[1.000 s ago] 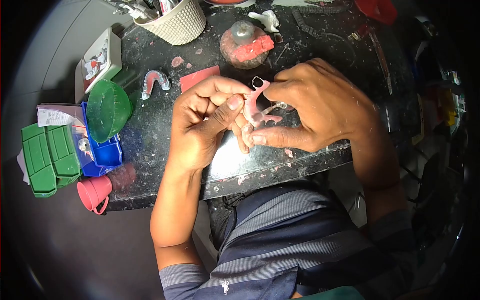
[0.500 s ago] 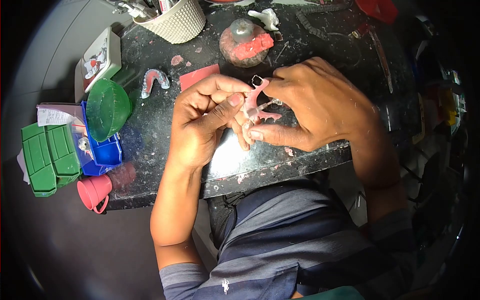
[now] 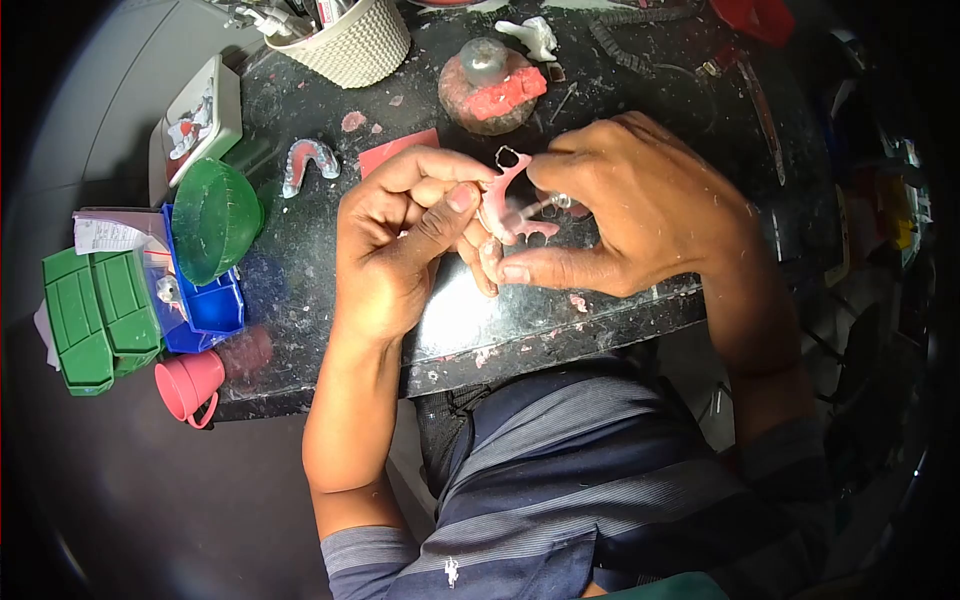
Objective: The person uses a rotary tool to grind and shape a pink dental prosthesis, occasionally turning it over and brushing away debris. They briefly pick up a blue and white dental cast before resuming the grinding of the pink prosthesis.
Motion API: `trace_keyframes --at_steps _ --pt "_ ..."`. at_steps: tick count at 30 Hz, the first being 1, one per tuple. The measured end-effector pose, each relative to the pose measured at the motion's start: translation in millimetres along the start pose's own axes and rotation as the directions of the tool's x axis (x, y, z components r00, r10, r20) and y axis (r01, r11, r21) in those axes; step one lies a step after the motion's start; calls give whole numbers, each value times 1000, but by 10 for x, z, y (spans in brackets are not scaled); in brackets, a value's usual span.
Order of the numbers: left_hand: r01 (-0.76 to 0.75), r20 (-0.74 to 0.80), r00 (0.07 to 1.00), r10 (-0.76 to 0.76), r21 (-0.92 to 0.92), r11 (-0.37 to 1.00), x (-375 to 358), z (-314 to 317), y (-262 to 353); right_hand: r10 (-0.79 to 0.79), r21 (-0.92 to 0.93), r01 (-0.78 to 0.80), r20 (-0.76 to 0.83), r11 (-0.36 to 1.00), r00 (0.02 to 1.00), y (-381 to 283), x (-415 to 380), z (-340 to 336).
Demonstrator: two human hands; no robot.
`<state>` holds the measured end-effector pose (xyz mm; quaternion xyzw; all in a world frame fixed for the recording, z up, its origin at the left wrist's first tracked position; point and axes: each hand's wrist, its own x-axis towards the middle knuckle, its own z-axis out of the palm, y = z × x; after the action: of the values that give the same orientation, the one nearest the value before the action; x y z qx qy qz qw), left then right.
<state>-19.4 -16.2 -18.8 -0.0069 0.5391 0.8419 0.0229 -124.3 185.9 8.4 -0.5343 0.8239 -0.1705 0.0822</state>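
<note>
A pink denture-like plate (image 3: 497,195) with a small wire loop at its top is pinched between the thumb and fingers of my left hand (image 3: 410,225). My right hand (image 3: 635,205) is closed round a small rotary tool (image 3: 545,206), whose tip meets the inner side of the pink plate. Most of the tool is hidden under my right hand's fingers. The right thumb reaches towards my left fingertips. Behind my left hand lies a flat pink sheet (image 3: 398,150), partly covered.
On the dark table (image 3: 300,350) stand a round weight-like object (image 3: 490,90), a woven basket (image 3: 350,50), a dental arch model (image 3: 308,163), a green bowl (image 3: 215,220), blue (image 3: 215,305) and green trays (image 3: 100,315), a pink cup (image 3: 190,385) and a white tray (image 3: 210,120).
My left hand and the pink plate have shifted slightly left. The fingers of my right hand have spread a little, and more of the tool shows.
</note>
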Motion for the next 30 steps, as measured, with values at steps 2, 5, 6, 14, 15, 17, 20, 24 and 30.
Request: trace_keyframes --at_steps 2,5,6,14,15,17,20,24,30 --pt "-105 -14 994 108 136 985 -12 -13 -31 -95 159 103 -56 982 994 28 -3 4" --pt "-217 -29 973 229 222 951 -37 55 -7 -64 271 72 -40 960 997 32 3 -203" --pt "-251 -11 965 262 245 936 -43 39 -11 -60 256 77 -74 964 995 49 -12 -193" --pt "-248 1 967 254 227 942 -73 57 -47 -31 71 35 -53 997 998 -15 29 -46" --pt "-241 7 969 245 219 946 -73 44 -53 -34 53 37 -64 998 997 -19 29 -33" --pt "-223 12 974 226 219 950 -70 38 -40 -11 57 12 -13 998 1000 -36 35 -46" --pt "-194 12 981 195 206 959 -63 45 -33 -13 45 15 -39 999 999 -40 11 4" --pt "-167 22 986 167 225 960 -50 43 -9 -6 25 9 -92 1000 996 -74 -2 3" --pt "-21 27 999 19 70 997 -30 24 29 6 -44 -9 -70 999 998 -68 -24 35"
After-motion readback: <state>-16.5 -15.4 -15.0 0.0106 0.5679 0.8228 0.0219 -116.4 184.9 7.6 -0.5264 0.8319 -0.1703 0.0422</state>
